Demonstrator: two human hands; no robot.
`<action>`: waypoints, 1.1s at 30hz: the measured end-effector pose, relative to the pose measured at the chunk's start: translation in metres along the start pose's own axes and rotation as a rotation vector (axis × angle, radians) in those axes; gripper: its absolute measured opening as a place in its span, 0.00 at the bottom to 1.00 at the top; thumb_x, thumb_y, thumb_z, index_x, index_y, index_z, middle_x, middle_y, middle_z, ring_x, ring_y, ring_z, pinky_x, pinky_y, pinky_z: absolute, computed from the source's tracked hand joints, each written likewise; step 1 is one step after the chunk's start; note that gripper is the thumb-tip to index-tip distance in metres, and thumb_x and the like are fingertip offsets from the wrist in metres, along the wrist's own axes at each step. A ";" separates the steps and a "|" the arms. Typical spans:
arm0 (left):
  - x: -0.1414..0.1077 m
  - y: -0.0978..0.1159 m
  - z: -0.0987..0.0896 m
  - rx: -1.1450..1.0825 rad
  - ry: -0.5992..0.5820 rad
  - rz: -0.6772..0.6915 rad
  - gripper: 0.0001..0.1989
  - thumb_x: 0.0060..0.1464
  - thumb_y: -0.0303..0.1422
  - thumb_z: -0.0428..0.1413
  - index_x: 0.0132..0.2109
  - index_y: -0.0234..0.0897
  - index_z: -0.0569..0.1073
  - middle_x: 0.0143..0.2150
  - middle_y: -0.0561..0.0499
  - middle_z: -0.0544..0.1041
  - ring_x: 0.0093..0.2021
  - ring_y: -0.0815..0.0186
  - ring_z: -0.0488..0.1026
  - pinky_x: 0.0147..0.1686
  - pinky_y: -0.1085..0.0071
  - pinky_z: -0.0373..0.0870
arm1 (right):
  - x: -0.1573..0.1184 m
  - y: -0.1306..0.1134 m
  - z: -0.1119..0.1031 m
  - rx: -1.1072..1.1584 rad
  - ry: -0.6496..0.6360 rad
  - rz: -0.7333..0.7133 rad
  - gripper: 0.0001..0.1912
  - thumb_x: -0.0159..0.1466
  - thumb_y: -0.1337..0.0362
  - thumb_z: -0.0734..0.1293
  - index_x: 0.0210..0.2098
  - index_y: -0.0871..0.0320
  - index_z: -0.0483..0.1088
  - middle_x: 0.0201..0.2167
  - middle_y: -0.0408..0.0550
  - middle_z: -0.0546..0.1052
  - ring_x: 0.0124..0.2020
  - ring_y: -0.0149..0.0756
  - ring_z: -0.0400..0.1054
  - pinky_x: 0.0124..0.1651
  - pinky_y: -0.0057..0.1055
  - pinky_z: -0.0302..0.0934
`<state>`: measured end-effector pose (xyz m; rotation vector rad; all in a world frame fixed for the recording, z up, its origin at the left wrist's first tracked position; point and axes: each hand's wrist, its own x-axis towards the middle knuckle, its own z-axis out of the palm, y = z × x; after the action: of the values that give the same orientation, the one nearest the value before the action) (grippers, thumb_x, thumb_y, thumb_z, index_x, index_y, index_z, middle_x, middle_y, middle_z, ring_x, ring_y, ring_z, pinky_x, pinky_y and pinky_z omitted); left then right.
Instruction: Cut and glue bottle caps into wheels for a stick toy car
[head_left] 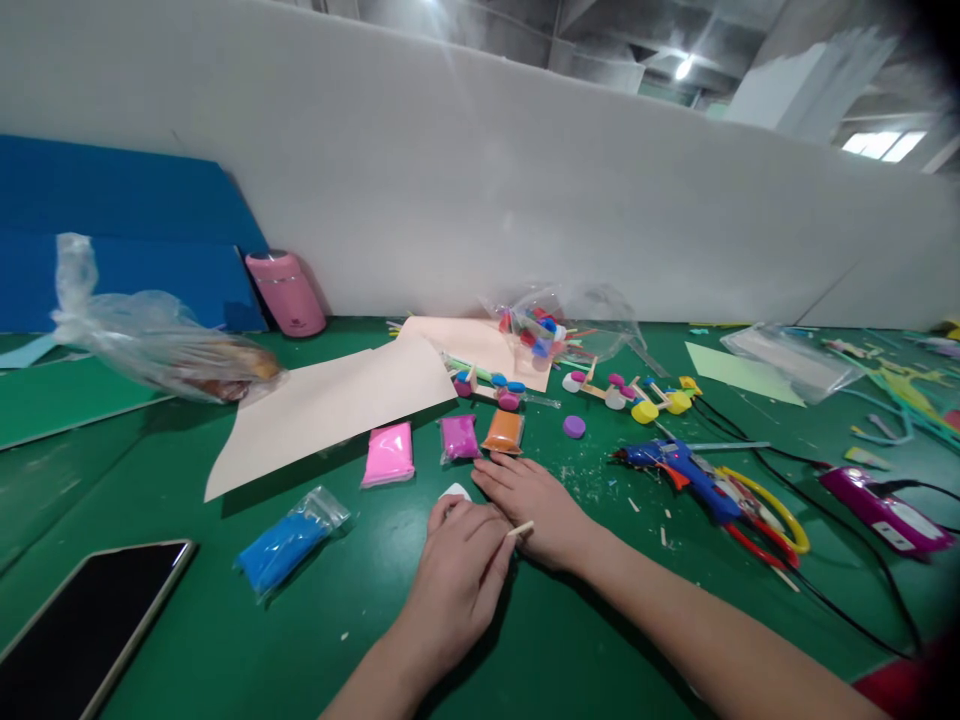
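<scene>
Low in the middle of the view, my left hand point(461, 580) has its fingers curled round a thin wooden stick point(520, 529), whose end sticks out on the right. A small white piece point(455, 493) shows just beyond its knuckles, partly hidden. My right hand point(536, 508) lies flat against the green table point(360, 640), fingers stretched forward and touching the left hand. Its fingertips are close to an orange clay packet point(504, 432). A purple packet point(459, 438) and a pink packet point(388, 454) lie to the left of that.
A blue packet point(289, 540) and a phone point(97, 620) lie at left. Behind are beige paper point(337, 410), a pink bottle point(286, 293) and small wheeled models point(491, 388). A blue glue gun point(682, 470), pliers point(772, 520) and black cables occupy the right.
</scene>
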<state>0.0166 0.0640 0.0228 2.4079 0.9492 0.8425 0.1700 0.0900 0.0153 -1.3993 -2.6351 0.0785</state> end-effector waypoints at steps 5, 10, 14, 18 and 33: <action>-0.001 -0.001 0.001 0.036 0.000 -0.005 0.09 0.54 0.25 0.45 0.31 0.35 0.69 0.29 0.50 0.71 0.32 0.66 0.64 0.45 0.60 0.54 | -0.041 -0.004 0.001 -0.065 0.046 0.161 0.21 0.62 0.65 0.54 0.53 0.67 0.60 0.56 0.56 0.61 0.56 0.42 0.52 0.54 0.39 0.51; -0.001 -0.002 0.000 0.037 0.004 -0.019 0.09 0.54 0.26 0.45 0.32 0.35 0.69 0.29 0.50 0.71 0.31 0.67 0.65 0.47 0.59 0.53 | -0.120 -0.006 -0.011 -0.180 0.114 0.324 0.19 0.61 0.64 0.56 0.48 0.69 0.66 0.49 0.60 0.69 0.49 0.47 0.62 0.47 0.43 0.59; 0.000 -0.002 0.000 0.043 0.014 -0.013 0.09 0.54 0.26 0.45 0.31 0.35 0.69 0.29 0.50 0.71 0.31 0.67 0.65 0.47 0.59 0.53 | -0.142 -0.003 -0.021 -0.201 0.149 0.480 0.16 0.62 0.62 0.55 0.42 0.59 0.70 0.42 0.54 0.73 0.41 0.43 0.67 0.41 0.41 0.61; 0.000 -0.001 0.001 0.055 0.010 -0.005 0.09 0.54 0.26 0.45 0.31 0.36 0.69 0.28 0.50 0.71 0.31 0.67 0.65 0.47 0.59 0.53 | -0.092 -0.011 -0.016 -0.165 0.124 0.415 0.23 0.62 0.62 0.54 0.55 0.63 0.56 0.58 0.54 0.57 0.57 0.44 0.49 0.54 0.42 0.51; -0.001 -0.002 0.002 0.061 0.008 0.005 0.09 0.55 0.27 0.45 0.31 0.35 0.68 0.28 0.50 0.70 0.31 0.66 0.64 0.44 0.60 0.55 | -0.170 -0.018 0.013 -0.289 0.064 0.603 0.33 0.61 0.51 0.53 0.57 0.68 0.52 0.59 0.57 0.54 0.58 0.46 0.49 0.51 0.46 0.54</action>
<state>0.0161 0.0647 0.0199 2.4616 0.9860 0.8374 0.2466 -0.0599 -0.0146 -2.2036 -2.1420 -0.2831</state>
